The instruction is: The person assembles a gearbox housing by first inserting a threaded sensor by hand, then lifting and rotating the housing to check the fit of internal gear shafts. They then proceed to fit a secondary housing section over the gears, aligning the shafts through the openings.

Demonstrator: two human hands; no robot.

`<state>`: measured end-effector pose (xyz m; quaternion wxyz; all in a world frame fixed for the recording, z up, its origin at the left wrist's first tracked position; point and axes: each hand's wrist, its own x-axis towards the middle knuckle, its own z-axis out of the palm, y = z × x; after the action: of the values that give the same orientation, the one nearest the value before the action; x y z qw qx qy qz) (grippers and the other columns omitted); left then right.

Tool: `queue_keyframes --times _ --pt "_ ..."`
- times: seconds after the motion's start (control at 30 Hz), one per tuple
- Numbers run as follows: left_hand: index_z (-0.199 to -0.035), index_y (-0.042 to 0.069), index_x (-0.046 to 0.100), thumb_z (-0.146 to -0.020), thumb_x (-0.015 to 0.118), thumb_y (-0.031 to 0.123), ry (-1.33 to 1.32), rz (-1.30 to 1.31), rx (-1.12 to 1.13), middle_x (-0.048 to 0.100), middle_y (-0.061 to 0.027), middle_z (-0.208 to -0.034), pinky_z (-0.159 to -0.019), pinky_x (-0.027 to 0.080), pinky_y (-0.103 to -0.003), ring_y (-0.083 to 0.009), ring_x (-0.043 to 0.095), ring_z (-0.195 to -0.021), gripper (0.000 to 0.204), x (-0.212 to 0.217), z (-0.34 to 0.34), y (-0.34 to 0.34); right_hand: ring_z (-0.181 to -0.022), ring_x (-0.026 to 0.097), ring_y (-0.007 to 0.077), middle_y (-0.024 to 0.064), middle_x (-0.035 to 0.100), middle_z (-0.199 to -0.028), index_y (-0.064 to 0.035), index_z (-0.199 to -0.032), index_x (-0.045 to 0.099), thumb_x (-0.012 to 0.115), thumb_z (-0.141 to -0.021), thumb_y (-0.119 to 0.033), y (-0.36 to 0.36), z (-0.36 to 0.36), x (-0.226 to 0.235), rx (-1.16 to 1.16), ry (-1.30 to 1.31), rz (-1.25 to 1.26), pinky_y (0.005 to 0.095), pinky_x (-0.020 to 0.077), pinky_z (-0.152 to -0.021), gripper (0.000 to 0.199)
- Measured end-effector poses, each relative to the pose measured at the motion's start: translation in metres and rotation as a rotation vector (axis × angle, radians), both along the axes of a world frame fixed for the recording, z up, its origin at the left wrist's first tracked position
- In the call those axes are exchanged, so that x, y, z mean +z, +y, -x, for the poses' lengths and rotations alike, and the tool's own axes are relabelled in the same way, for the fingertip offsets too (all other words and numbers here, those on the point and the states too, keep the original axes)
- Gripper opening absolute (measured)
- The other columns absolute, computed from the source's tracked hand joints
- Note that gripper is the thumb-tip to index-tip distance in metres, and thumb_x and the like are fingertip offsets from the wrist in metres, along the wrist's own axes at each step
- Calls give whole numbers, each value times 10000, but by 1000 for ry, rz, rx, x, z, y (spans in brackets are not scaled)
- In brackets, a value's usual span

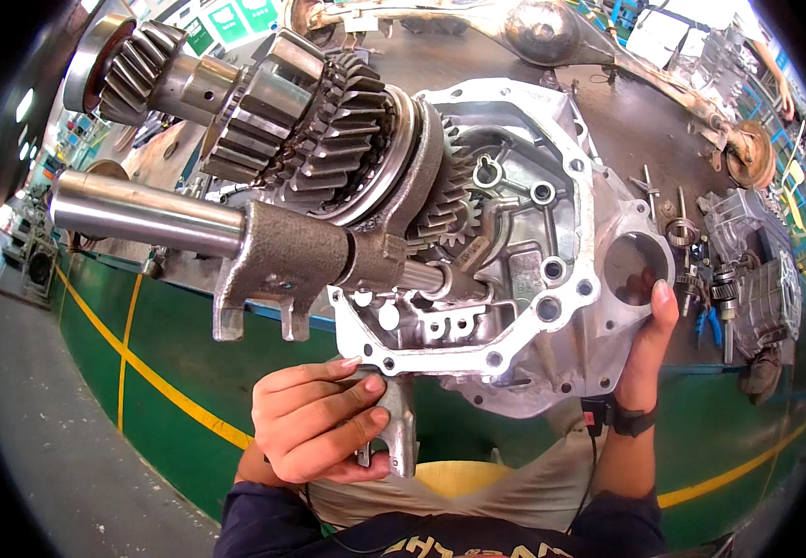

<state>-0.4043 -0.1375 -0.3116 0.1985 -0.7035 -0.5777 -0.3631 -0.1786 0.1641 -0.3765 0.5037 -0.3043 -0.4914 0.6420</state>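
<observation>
Holding up a silver gearbox housing (552,307) close to the camera, a person is gripping it from below with both bare hands. The left hand (319,423) is curling its fingers tightly around a grey metal lug (398,432) that is sticking down from the housing's lower edge. The right hand (645,349) is pressing flat against the housing's right flange, its fingertips reaching up beside a large round hole (635,265); whether it is clasping the edge is hard to tell. A stack of gears (329,139) on a shaft is jutting out of the housing toward the upper left, and a smooth steel rod (143,212) carrying a rough cast fork (282,265) is running just below it. Both are filling the upper left, leaving open room only at the lower left, over the grey floor (59,437) with its yellow line (157,377). Behind, a dark workbench (515,70) is crowded with metal parts, small and bent by the lens near the rim. The black wristband (631,420) is partly hidden by the housing.
</observation>
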Motion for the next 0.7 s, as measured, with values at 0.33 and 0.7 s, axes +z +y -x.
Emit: queue_keyframes --times 0.33,0.7 --pt "-896 60 782 -803 851 343 -35 5 3 808 -123 -939 -809 660 -378 -276 787 -808 307 0 -1 1 -1129 654 204 110 684 -1257 25 -1386 597 647 -922 -434 1 0 0 52 25 10 347 506 -981 654" --pt "-970 50 766 -788 835 256 -54 -18 44 803 -148 -989 -842 657 -409 -270 777 -802 283 -5 -10 3 -1257 614 272 122 622 -1383 -25 -1466 547 599 -997 -551 13 -14 -14 128 -24 -10 433 486 -1077 707"
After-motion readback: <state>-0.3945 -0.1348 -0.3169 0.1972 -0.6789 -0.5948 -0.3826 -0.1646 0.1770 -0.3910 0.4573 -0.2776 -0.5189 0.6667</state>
